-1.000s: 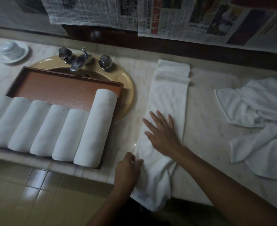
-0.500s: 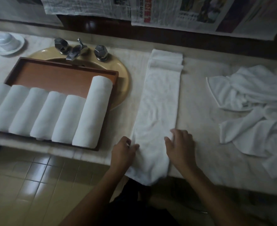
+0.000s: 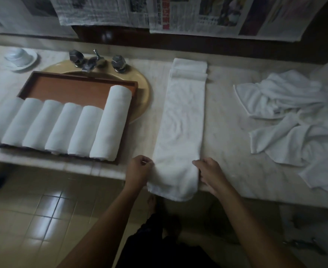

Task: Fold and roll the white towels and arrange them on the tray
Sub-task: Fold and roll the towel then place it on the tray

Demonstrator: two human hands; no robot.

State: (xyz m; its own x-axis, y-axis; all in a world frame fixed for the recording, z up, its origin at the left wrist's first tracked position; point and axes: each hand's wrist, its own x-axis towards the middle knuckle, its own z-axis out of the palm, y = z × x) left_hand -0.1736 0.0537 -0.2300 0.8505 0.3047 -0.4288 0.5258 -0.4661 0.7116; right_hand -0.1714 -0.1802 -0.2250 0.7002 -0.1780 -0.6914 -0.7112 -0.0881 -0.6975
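Two hands: both are at the near end of the folded towel (image 3: pixel 182 122), one on each long edge, right where the worktop (image 3: pixel 236 171) ends.
Left hand (image 3: pixel 138 172): its fingers are curled and it pinches the towel's left edge.
Right hand (image 3: pixel 210 175): its fingers are bent round the towel's right edge and grip it there.
Folded towel: a long, narrow white strip that runs straight away from the person across the pale worktop. Its near end droops over the front edge between the hands. Its far end is doubled over in layers close to the back ledge.
Tray (image 3: pixel 72 91): brown wood, to the left of the strip and apart from it. It sits partly over the sink (image 3: pixel 142 89), and the back half of its floor is bare.
Rolled towels (image 3: pixel 62 128): six white rolls lie side by side in the tray's front half. The rightmost is longer and reaches nearly to the far rim. The leftmost is cut by the frame edge.
Loose towels (image 3: pixel 294 117): a crumpled white heap on the worktop, well to the right of the strip.
Taps (image 3: pixel 90 62): dark metal, behind the tan basin.
Cup and saucer (image 3: pixel 20 57): white, at the far left, the cup upside down.
Newspapers (image 3: pixel 197 14): sheets hang along the wall behind.
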